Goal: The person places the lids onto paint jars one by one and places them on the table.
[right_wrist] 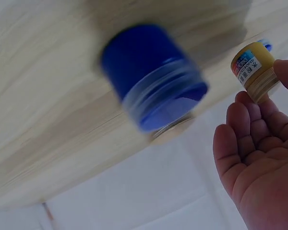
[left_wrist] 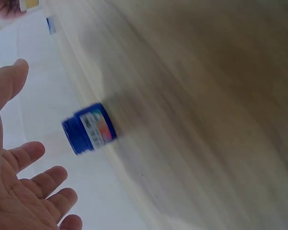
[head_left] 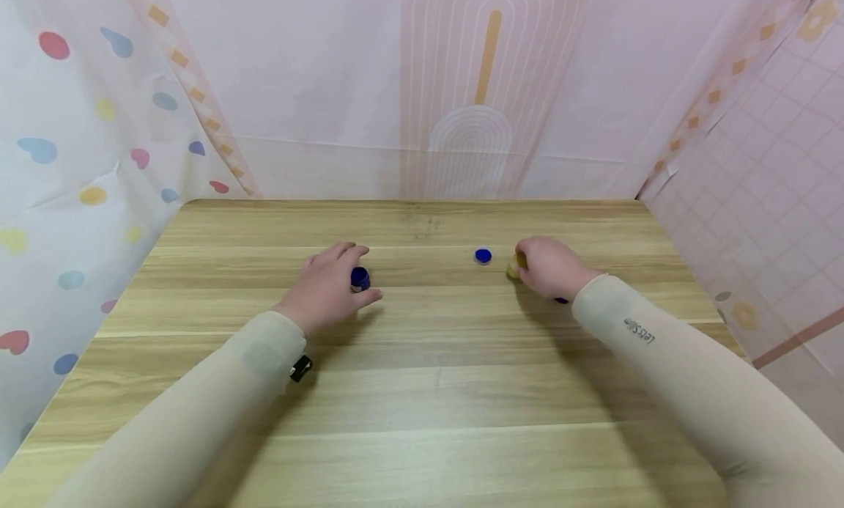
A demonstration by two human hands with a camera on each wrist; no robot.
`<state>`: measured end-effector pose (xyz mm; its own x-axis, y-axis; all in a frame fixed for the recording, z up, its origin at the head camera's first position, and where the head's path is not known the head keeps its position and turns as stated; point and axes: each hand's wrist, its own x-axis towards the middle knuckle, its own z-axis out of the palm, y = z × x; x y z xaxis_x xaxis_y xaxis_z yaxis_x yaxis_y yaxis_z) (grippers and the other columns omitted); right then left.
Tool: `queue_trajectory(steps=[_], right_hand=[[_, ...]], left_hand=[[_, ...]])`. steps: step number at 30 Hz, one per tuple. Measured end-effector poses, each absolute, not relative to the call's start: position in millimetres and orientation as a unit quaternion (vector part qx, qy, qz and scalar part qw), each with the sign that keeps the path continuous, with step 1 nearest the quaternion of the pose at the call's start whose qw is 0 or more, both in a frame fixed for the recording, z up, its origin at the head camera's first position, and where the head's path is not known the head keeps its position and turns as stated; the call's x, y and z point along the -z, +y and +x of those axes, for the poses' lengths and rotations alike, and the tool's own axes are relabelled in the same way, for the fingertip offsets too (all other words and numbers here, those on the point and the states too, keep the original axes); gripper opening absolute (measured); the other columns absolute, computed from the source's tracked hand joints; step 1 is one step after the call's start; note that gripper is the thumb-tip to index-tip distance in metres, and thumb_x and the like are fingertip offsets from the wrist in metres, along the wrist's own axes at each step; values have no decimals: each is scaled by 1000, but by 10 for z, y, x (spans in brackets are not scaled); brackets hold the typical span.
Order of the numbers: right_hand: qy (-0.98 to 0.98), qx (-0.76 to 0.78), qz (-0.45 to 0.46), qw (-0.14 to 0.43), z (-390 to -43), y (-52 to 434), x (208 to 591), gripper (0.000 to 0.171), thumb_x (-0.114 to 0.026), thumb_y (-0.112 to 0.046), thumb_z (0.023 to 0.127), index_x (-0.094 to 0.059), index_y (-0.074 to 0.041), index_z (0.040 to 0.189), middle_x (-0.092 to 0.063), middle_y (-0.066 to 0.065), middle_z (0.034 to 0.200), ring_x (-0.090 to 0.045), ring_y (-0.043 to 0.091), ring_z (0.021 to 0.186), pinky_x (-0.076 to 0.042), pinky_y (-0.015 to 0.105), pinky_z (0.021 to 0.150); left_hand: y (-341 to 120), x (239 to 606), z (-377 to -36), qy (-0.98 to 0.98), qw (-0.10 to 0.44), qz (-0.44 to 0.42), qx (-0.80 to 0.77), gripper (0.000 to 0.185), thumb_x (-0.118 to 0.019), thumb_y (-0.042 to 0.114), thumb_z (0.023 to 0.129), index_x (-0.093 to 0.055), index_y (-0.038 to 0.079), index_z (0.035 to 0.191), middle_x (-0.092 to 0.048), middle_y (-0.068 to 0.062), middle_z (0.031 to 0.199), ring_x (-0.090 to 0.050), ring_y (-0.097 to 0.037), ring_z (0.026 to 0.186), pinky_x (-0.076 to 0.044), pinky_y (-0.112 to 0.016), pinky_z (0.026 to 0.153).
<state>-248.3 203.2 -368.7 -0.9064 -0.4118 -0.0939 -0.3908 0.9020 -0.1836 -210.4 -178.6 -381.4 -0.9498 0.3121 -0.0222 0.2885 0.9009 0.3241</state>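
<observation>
Two sleeved arms reach over a wooden table [head_left: 422, 391] among little paint pots.

The left hand [head_left: 326, 288] hovers around a blue pot [head_left: 360, 278] standing on the table — fingers spread and relaxed, apart from it in the wrist view (blurred, mind you). The right hand [head_left: 550, 267] pinches a small yellow pot [head_left: 516, 264] at its fingertips, thumb on one side. Another blue pot [right_wrist: 151, 79] stands under that wrist, and a blue lid [head_left: 483, 256] lies just left of the yellow one.
</observation>
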Motion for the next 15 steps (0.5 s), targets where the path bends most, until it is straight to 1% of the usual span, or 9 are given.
queue_trajectory(steps=[3,8,12,15], right_hand=[[974,72,-204,63,-2516,2093,3699,36,-66,-14,99,-64,10,126,-71,21,111,-67,37,106,-53,53,99],[977,62,-198,58,-2548,2164,3721,34,-67,-13,98,-66,10,122,-72,20,109,-66,39,107,-51,55,102],[977,58,-194,59,-2561,2194,3739,34,-67,-13,98,-66,10,124,-73,22,113,-65,41,113,-46,56,110],[977,55,-195,61,-2567,2207,3747,35,-67,-13,98,-66,10,125,-73,23,117,-64,42,117,-43,56,113]], left_hand=[[-1848,3838,-2119,976,44,146,-155,86,-73,53,95,-39,7,160,-39,-21,165,-33,-41,154,-22,-68,122],[-1931,3866,-2124,977,55,138,-152,91,-72,56,95,-36,6,161,-38,-20,165,-32,-41,154,-20,-69,122],[-1975,3882,-2126,978,60,134,-148,93,-71,58,95,-35,5,162,-37,-20,165,-31,-41,155,-20,-70,122],[-1992,3894,-2128,979,63,132,-144,93,-70,59,95,-34,5,162,-36,-21,166,-29,-41,155,-19,-71,122]])
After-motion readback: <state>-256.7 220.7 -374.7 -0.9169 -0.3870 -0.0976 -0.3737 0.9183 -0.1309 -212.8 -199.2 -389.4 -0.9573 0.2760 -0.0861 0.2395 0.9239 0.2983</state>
